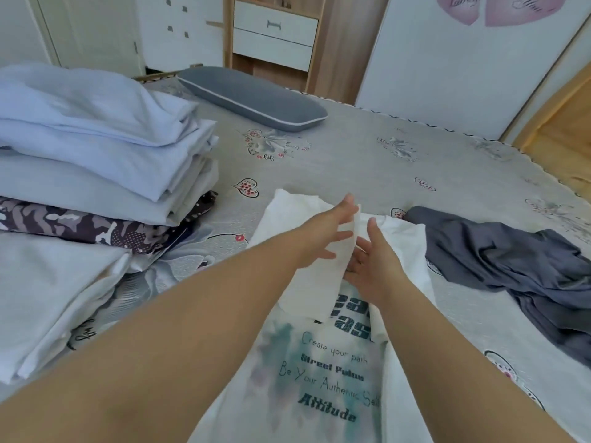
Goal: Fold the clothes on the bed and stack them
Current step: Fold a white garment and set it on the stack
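— Those forearms fill the near view, and right under them the white tee [323, 372] lies print-up on the bed [367, 155], lettering and all. So which step is this, do you reckon?

— Folding the sleeve in, I'd say. The left hand [332, 228] has a white flap of the tee lifted, thumb and fingers pinching its edge, carrying it across toward the middle.

— And the right hand [372, 266]?

— Flat on the cloth just beside that flap, fingers straight and spread, gripping nothing. It looks to be pinning the shirt while the other side folds over.

— Much left to do?

— Some. The grey garment [511, 270] lies crumpled to the right of the tee, touching its far edge or nearly; I can't tell which. That one is untouched.

— The folded lot?

— On the left. A tall stack [96, 148] of pale blue pieces sits on a patterned dark one, and a white folded pile [54, 295] lies nearer us. A grey pillow [252, 97] rests at the far side of the bed.

— Next move, then?

— My guess: lay that flap down flat on the print, smooth it, bring the other side in to match, then fold bottom to top. It wants the edges kept straight, or the tee will sit lopsided on a stack.
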